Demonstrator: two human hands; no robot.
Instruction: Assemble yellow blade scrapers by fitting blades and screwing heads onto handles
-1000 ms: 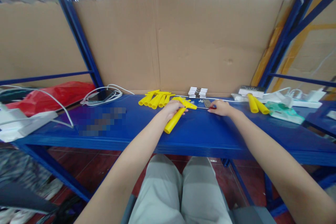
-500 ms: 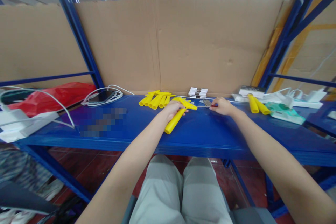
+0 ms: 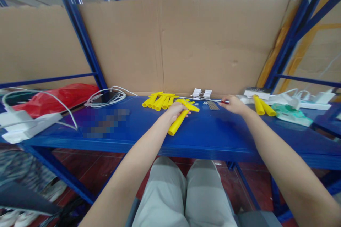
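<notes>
My left hand (image 3: 178, 111) is wrapped round a yellow T-shaped plastic handle (image 3: 176, 125), its tube pointing toward me and its crosspiece angled to the right. My right hand (image 3: 232, 104) pinches a screwdriver (image 3: 226, 102) by its dark red grip, and the thin shaft runs left above the tabletop. Beneath the shaft lies a flat grey metal piece (image 3: 212, 105). Small white bits (image 3: 205, 103), too tiny to make out, are scattered beside it. Several more yellow T-shaped handles (image 3: 159, 103) lie side by side left of my left hand.
White stacked pieces (image 3: 201, 93) stand against the cardboard (image 3: 128, 49). Two yellow tubes (image 3: 262, 106), a small box (image 3: 256, 93) and a green-white packet (image 3: 292, 114) lie right. A coiled cable (image 3: 121, 95), phone, red bag (image 3: 58, 97) and power strip (image 3: 32, 127) lie left on the blue table (image 3: 144, 127).
My right hand has drawn the screwdriver back to the right and slightly up, away from the yellow handle. The grey metal piece now shows fully. My left hand keeps its hold.
</notes>
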